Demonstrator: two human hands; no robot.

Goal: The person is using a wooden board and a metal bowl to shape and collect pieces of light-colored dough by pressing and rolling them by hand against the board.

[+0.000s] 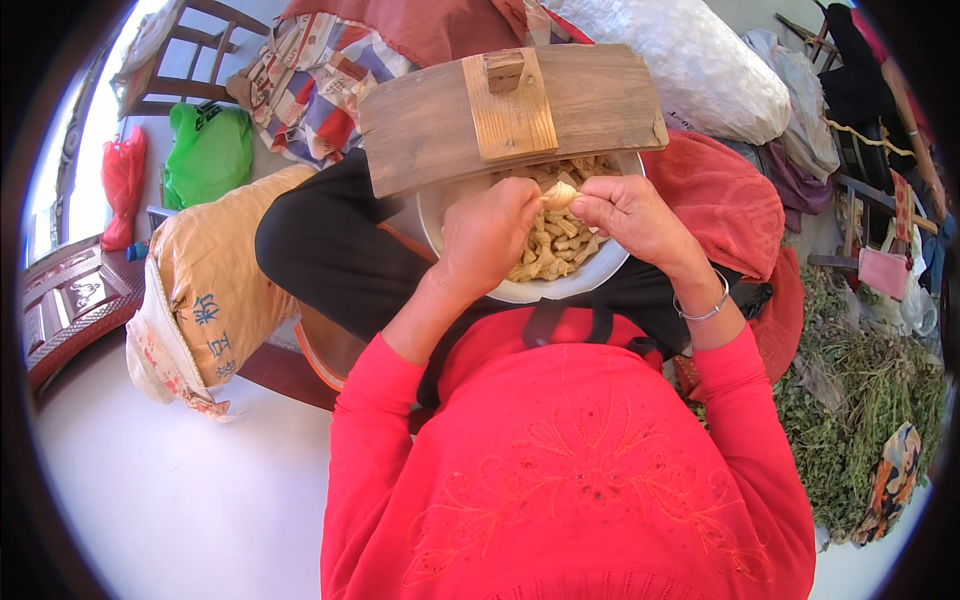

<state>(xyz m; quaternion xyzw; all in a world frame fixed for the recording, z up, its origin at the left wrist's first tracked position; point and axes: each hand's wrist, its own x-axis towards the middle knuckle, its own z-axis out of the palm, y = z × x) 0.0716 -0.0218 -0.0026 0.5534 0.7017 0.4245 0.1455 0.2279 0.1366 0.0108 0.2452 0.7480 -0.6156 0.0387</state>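
Between both hands, over a white bowl (540,293), is a pale, twisted, ridged piece (559,195) whose exact kind I cannot make out. My left hand (484,230) pinches its left end, and my right hand (640,218) grips its right end between thumb and fingers. Several tan twisted pieces (553,255) lie in the bowl below. A wooden board (610,100) with a lighter crosspiece and a block on it covers the bowl's far part. The bowl rests around my lap, close to my black trouser leg (330,235).
A full tan sack (230,270) stands at the left, near a green bag (208,150) and a red bag (122,190). Behind the board lies a large white sack (690,65). Dried green plants (860,400) are heaped at the right. Another person's arm (905,120) shows at the far right.
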